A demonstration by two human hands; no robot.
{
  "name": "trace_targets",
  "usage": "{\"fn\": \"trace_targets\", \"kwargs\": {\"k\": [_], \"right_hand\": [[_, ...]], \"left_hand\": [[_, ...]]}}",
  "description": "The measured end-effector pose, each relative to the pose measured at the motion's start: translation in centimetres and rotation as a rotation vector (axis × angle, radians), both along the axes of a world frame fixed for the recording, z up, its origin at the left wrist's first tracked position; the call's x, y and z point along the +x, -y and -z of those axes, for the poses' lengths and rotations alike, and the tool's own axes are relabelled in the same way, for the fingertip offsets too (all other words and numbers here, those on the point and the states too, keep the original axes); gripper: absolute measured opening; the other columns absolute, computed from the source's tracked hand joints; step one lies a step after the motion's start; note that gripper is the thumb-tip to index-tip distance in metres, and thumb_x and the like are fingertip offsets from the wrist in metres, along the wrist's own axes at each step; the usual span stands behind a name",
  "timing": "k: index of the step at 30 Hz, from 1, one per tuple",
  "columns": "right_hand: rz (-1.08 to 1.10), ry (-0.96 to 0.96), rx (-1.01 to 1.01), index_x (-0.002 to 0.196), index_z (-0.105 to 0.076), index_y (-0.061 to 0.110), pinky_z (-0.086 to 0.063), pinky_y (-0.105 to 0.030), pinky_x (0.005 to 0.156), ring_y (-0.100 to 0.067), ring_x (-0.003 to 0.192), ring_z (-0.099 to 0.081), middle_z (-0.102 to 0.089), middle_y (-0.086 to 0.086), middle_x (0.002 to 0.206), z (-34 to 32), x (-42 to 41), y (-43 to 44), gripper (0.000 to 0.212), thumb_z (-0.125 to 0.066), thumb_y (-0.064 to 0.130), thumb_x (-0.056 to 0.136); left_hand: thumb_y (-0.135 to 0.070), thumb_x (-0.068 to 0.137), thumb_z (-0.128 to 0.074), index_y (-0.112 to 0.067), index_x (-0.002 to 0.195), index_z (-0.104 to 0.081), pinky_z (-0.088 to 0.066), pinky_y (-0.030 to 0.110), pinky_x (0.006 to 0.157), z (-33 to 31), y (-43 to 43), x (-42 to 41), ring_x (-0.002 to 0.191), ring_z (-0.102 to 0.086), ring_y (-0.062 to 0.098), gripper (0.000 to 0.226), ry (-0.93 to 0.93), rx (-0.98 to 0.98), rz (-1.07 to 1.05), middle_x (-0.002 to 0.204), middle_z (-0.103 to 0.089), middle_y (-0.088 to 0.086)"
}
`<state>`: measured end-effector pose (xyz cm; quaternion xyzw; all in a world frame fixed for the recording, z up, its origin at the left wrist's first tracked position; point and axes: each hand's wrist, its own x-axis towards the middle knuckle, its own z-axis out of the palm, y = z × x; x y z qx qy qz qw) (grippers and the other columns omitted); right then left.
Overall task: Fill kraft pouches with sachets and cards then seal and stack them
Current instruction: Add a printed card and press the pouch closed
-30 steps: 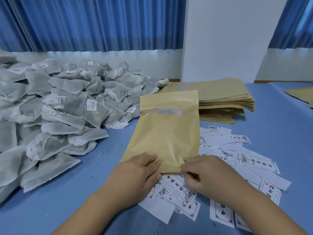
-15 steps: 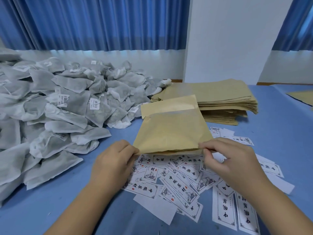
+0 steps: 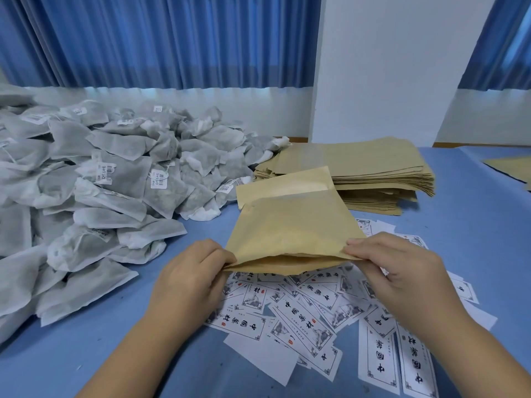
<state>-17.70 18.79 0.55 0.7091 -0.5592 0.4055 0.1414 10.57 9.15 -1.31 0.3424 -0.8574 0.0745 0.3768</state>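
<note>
Head view: the kraft pouch [image 3: 290, 231] lies in the centre of the frame, its open edge towards me and raised over the cards [image 3: 301, 311] scattered across the lower middle. My left hand [image 3: 189, 280] pinches the left corner of that edge and my right hand [image 3: 402, 271] pinches the right corner, so both are grasping the pouch, and the mouth gapes a little between them.

I judge the pouch light and thin, stiff enough to hold a bow but quick to crease. The corners of the mouth are the right places to hold it, since a grip in the middle would press it flat.

The sachets [image 3: 115, 182] heaped over the left of the frame look soft, pillowy and nearly weightless. I would take one by its body, not by its tag. The cards are flat and slick, and easier to slide off the table [image 3: 474, 239] than to pick straight up.

Inside the pouch I see only shadow. It appears empty, though I cannot see far in. The stack of pouches [image 3: 373, 170] at upper right lies flat and looks unfilled.
</note>
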Motion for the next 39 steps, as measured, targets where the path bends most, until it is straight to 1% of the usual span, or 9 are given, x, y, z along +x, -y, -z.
{"fn": "trace_targets", "kwargs": {"k": [4, 10, 16, 19, 25, 30, 33, 35, 39], "right_hand": [[0.021, 0.03, -0.037, 0.087, -0.076, 0.009, -0.047, -0.014, 0.069, -0.006, 0.079, -0.061, -0.072, 0.004, 0.086, -0.1, -0.1, -0.1, 0.021, -0.073, -0.007, 0.075], [0.05, -0.038, -0.029, 0.086, -0.076, 0.015, -0.05, -0.026, 0.059, -0.012, 0.072, -0.065, -0.071, 0.008, 0.084, -0.5, 0.0, -0.1, 0.014, -0.066, 0.01, 0.076], [0.043, -0.204, -0.006, 0.081, -0.076, 0.013, -0.042, -0.032, 0.067, -0.023, 0.076, -0.056, -0.064, 0.003, 0.077, -0.3, 0.2, 0.5, 0.032, -0.082, -0.009, 0.059], [0.028, -0.201, -0.024, 0.079, -0.074, 0.01, -0.044, -0.036, 0.064, -0.025, 0.072, -0.059, -0.065, 0.001, 0.075, -0.1, 0.5, 0.6, 0.024, -0.08, -0.009, 0.064], [0.026, -0.196, 0.038, 0.076, -0.069, 0.014, -0.04, -0.031, 0.067, -0.021, 0.074, -0.057, -0.062, 0.006, 0.075, -0.2, 1.1, 0.5, 0.006, -0.067, 0.009, 0.072], [0.042, -0.217, 0.071, 0.082, -0.07, 0.018, -0.043, -0.034, 0.069, -0.018, 0.078, -0.052, -0.059, 0.007, 0.079, -0.1, 1.8, 0.6, 0.02, -0.069, 0.006, 0.066], [0.004, -0.241, 0.045, 0.078, -0.074, 0.018, -0.044, -0.033, 0.064, -0.019, 0.072, -0.055, -0.061, 0.007, 0.073, 0.0, 2.4, 0.8, 0.017, -0.068, 0.009, 0.065], [-0.022, -0.245, 0.056, 0.073, -0.074, 0.018, -0.044, -0.032, 0.062, -0.019, 0.068, -0.058, -0.061, 0.008, 0.07, 0.2, 2.8, 0.8, 0.013, -0.069, 0.009, 0.064], [-0.036, -0.247, 0.055, 0.07, -0.071, 0.016, -0.046, -0.034, 0.059, -0.021, 0.065, -0.059, -0.061, 0.007, 0.07, 0.3, 3.2, 0.7, 0.017, -0.066, 0.004, 0.058]], "left_hand": [[-0.003, 0.064, -0.061, -0.008, 0.08, -0.071, -0.049, 0.032, 0.05, -0.1, -0.1, -0.2, 0.067, -0.057, 0.023, 0.019, 0.014, 0.021, 0.004, 0.078, -0.062, 0.002], [-0.005, 0.073, -0.062, -0.005, 0.067, -0.07, -0.042, 0.031, 0.046, 0.4, 0.2, -0.5, 0.06, -0.042, 0.02, 0.01, -0.038, -0.058, -0.003, 0.06, -0.051, 0.003], [-0.016, 0.074, -0.047, -0.008, 0.072, -0.067, -0.041, 0.038, 0.051, 0.0, -0.3, -1.5, 0.061, -0.051, 0.028, 0.022, 0.005, -0.056, -0.088, 0.068, -0.057, 0.005], [-0.015, 0.074, -0.048, -0.01, 0.077, -0.069, -0.034, 0.035, 0.059, 0.0, -0.9, -2.9, 0.063, -0.054, 0.028, 0.022, 0.042, -0.099, -0.058, 0.075, -0.061, 0.004], [-0.012, 0.076, -0.045, -0.011, 0.066, -0.067, -0.023, 0.029, 0.058, 0.3, -0.6, -3.0, 0.057, -0.046, 0.024, 0.025, 0.044, -0.102, 0.008, 0.064, -0.056, 0.002], [-0.016, 0.07, -0.042, -0.01, 0.073, -0.065, -0.027, 0.03, 0.058, 0.3, -1.0, -3.0, 0.064, -0.044, 0.022, 0.023, 0.065, -0.001, -0.014, 0.071, -0.056, 0.003], [-0.009, 0.069, -0.049, -0.012, 0.08, -0.067, -0.034, 0.033, 0.061, 0.7, -1.3, -3.7, 0.064, -0.053, 0.025, 0.022, 0.109, -0.009, 0.021, 0.078, -0.06, 0.002], [-0.001, 0.067, -0.065, -0.013, 0.073, -0.067, -0.031, 0.031, 0.06, 1.0, -1.3, -4.0, 0.058, -0.053, 0.024, 0.013, 0.13, -0.049, 0.066, 0.071, -0.059, 0.001], [0.003, 0.059, -0.08, -0.013, 0.063, -0.06, -0.027, 0.028, 0.058, 1.3, -1.0, -4.1, 0.055, -0.048, 0.023, 0.026, 0.098, -0.028, 0.093, 0.063, -0.052, 0.0]]}}
